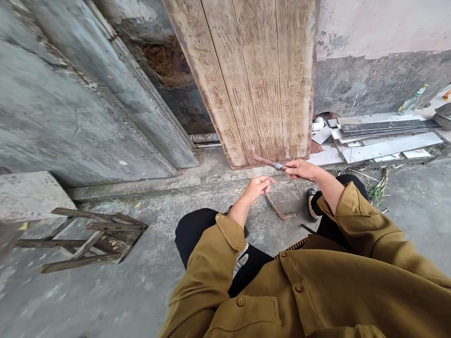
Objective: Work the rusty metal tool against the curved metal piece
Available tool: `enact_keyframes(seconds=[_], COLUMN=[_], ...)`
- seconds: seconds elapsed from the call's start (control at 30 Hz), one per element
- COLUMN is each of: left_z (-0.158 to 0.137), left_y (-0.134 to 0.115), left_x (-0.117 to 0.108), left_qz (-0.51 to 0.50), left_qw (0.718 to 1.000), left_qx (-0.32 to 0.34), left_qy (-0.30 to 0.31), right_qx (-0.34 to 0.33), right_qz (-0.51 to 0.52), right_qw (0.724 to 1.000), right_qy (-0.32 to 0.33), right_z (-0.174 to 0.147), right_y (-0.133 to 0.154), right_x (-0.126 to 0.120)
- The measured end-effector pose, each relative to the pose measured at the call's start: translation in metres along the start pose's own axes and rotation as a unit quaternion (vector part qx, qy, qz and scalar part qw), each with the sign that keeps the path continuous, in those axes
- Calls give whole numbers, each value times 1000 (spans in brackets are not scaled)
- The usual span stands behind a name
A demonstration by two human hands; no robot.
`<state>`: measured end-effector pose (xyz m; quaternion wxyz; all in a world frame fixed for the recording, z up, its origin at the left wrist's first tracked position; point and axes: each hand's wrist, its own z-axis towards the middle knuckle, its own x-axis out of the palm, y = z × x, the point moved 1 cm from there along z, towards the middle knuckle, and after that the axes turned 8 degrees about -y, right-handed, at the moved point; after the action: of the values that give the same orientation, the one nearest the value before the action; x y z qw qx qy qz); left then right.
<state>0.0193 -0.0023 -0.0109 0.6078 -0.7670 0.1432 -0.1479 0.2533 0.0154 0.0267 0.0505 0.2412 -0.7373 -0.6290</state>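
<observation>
My right hand (299, 170) is closed round one end of a brown wooden stick (262, 160). A grey, wire-like binding (279, 166) is wound round the stick just beside my fingers. Left of it and a little lower, my left hand (260, 188) is closed, with its fingers curled and fingertips pointing towards the stick. Whatever those fingers pinch, if anything, is too small to make out. Below my hands a bent wooden stick (278, 211) lies on the concrete, its upper end close to my left hand in the picture.
A plank panel (260, 84) leans against the wall in front. An overturned wooden stool (95, 237) lies at left. Tile strips (391, 143) are stacked at right, with a bottle (412, 102) behind them. Green plant stalks (380, 190) lie near my right knee.
</observation>
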Motion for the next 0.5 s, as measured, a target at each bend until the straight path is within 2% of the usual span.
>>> enact_keyframes(seconds=[0.07, 0.13, 0.2, 0.27, 0.33, 0.4, 0.47, 0.5], left_z=[0, 0, 0, 0, 1, 1, 0, 0], left_y=[1, 0, 0, 1, 3, 7, 8, 8], left_x=[2, 5, 7, 8, 9, 11, 12, 12], left_qz=[49, 109, 172, 237, 291, 311, 283, 255], left_qw=[999, 993, 984, 970, 953, 939, 939, 945], left_qx=[-6, -5, 0, 8, 23, 42, 45, 40], left_qy=[19, 34, 38, 46, 84, 142, 189, 201], right_qx=[5, 6, 10, 13, 24, 55, 83, 86], right_qz=[-133, -297, -436, -510, -510, -443, -346, -296], right_qw=[990, 951, 897, 860, 855, 865, 873, 879], right_qy=[-49, -79, -72, -17, 94, 230, 334, 364], right_z=[4, 4, 3, -1, -4, -7, -10, -11], right_y=[-2, 1, 4, 6, 5, 3, 1, 1], right_x=[4, 10, 17, 23, 26, 23, 14, 9])
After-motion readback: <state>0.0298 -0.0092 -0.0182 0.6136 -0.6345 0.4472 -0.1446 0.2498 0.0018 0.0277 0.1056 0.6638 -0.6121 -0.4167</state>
